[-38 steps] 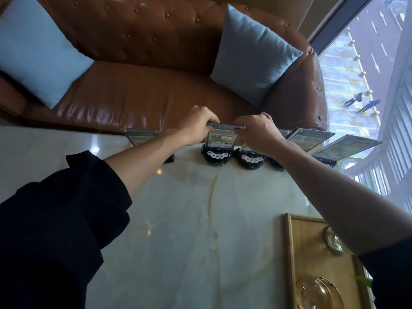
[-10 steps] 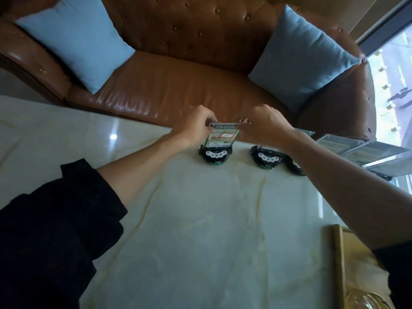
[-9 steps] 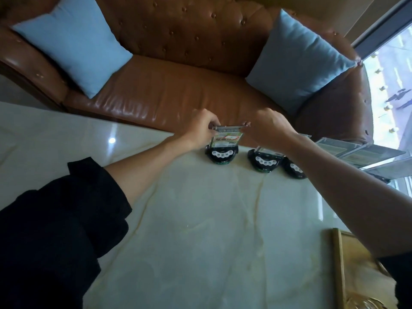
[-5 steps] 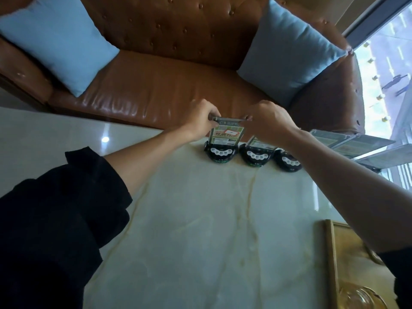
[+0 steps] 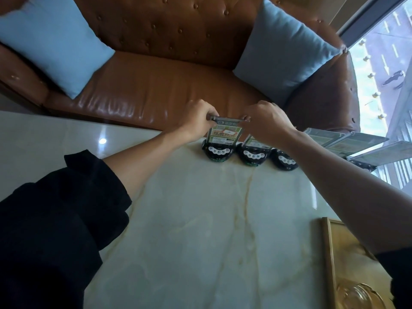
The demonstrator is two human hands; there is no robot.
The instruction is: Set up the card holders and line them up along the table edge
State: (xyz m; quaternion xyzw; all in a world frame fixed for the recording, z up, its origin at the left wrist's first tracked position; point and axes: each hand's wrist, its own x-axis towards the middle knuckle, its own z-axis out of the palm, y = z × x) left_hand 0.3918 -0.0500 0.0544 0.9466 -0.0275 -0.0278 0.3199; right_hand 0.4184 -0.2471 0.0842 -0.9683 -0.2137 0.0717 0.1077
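While it stands at the far edge of the smooth marble table (image 5: 200,219), the leftmost card holder (image 5: 219,144) — a round black base with a clear flat plate and a green card inside — is pinched at its top corners by the left hand (image 5: 197,123) and right hand (image 5: 266,123). More holders (image 5: 253,155) line up just to its right. Beyond sits a shiny brown leather sofa (image 5: 156,85) with soft blue pillows (image 5: 55,41).

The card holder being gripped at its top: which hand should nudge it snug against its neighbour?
Left, probably. The left hand holds the card holder on its outer side, free to push toward the neighbouring holder. The right hand hangs over that neighbour, in the way.
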